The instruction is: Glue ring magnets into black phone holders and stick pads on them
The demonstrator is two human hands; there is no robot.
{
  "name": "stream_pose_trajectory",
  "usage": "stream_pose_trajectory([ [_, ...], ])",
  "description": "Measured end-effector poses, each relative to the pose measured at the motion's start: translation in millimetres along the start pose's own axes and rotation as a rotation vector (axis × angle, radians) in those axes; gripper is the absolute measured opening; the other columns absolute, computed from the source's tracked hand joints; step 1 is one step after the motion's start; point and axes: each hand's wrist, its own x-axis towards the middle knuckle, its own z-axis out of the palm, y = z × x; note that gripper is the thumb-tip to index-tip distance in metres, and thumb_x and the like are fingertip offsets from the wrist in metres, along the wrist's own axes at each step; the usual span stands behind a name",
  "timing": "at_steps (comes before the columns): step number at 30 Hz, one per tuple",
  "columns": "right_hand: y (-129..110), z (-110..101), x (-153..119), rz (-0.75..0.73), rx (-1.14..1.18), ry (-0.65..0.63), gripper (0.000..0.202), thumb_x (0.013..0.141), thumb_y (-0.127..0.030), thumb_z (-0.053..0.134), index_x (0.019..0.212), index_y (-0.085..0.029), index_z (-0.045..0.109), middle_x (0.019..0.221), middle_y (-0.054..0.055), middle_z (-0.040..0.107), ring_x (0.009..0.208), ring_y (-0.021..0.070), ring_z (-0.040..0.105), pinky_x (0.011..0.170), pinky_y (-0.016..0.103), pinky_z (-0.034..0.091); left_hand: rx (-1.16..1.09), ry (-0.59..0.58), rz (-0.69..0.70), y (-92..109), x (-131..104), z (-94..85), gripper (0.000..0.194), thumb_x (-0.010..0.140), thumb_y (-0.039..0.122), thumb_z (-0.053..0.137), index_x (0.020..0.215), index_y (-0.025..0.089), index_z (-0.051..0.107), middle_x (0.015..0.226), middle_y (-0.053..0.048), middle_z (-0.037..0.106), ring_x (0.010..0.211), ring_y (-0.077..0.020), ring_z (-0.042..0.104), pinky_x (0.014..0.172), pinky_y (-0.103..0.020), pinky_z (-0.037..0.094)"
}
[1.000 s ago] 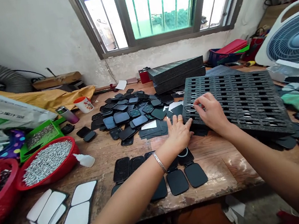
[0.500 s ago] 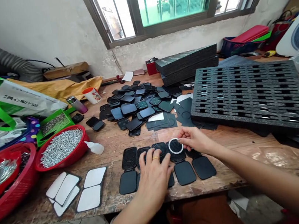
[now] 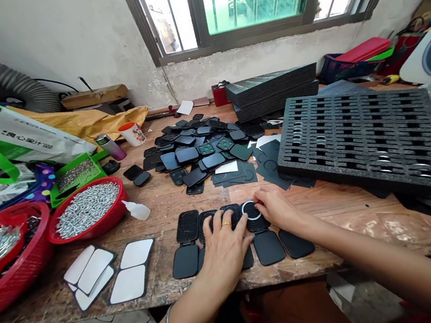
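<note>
Hinged black pads lie unfolded in a row near the table's front edge, among them a smooth lower pad (image 3: pixel 269 247). On the fourth upper pad from the left rests a white ring (image 3: pixel 251 210). My right hand (image 3: pixel 275 207) has its fingers closed on the ring's right edge. Spread over the middle pads is my left hand (image 3: pixel 224 244), its fingers apart and its forefinger near the ring's left side. It covers parts of the second and third pads. My right hand hides the fifth upper pad.
Beyond the row is a pile of black pads (image 3: pixel 188 155). A slotted foam tray (image 3: pixel 362 145) stands at the right. To the left are a red basket of screws (image 3: pixel 87 210), a small white bottle (image 3: pixel 137 211) and white stickers (image 3: pixel 127 284).
The white ring has gone down onto the fourth pad, and my right hand has moved slightly to the right of it. My left hand has shifted a little to the right.
</note>
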Motion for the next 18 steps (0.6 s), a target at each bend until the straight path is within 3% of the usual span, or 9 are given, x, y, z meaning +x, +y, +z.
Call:
stream_pose_trajectory([
  [7,-1.3,-6.9,-7.2,-0.042,-0.067,-0.051,0.015,0.083,-0.011,0.049,0.074,-0.015,0.061,0.084,0.008,0.059,0.073,0.0159,0.053,0.066,0.026,0.037,0.032,-0.021,0.032,-4.3,9.2,3.9,0.036,0.088,0.042,0.053,0.122,0.033,0.058,0.128,-0.012,0.052,0.123,-0.0335,0.038,0.099,-0.054,0.027],
  [10,0.6,-11.3,-9.6,-0.065,-0.052,-0.065,0.009,0.081,-0.013,0.056,0.087,-0.015,0.061,0.09,0.008,0.061,0.081,0.0168,0.055,0.07,0.025,0.038,0.042,-0.008,0.04,-5.6,10.0,2.5,0.035,0.088,0.041,0.054,0.121,0.033,0.059,0.128,-0.012,0.052,0.122,-0.0331,0.038,0.1,-0.054,0.027],
  [12,1.9,-14.4,-10.6,-0.088,-0.03,-0.083,0.017,0.078,-0.015,0.061,0.095,-0.016,0.059,0.092,0.007,0.062,0.084,0.0174,0.056,0.072,0.025,0.039,0.041,0.001,0.045,-5.9,9.7,1.4,0.035,0.088,0.041,0.054,0.122,0.033,0.059,0.128,-0.011,0.052,0.122,-0.0325,0.037,0.1,-0.053,0.027],
  [18,4.6,-15.8,-8.5,-0.134,-0.001,-0.139,0.017,0.076,-0.02,0.065,0.093,-0.016,0.061,0.089,0.007,0.064,0.083,0.0193,0.057,0.071,0.027,0.04,0.028,0.012,0.038,-5.4,8.5,1.4,0.037,0.088,0.04,0.054,0.124,0.034,0.056,0.128,-0.01,0.05,0.122,-0.0315,0.036,0.1,-0.053,0.026],
])
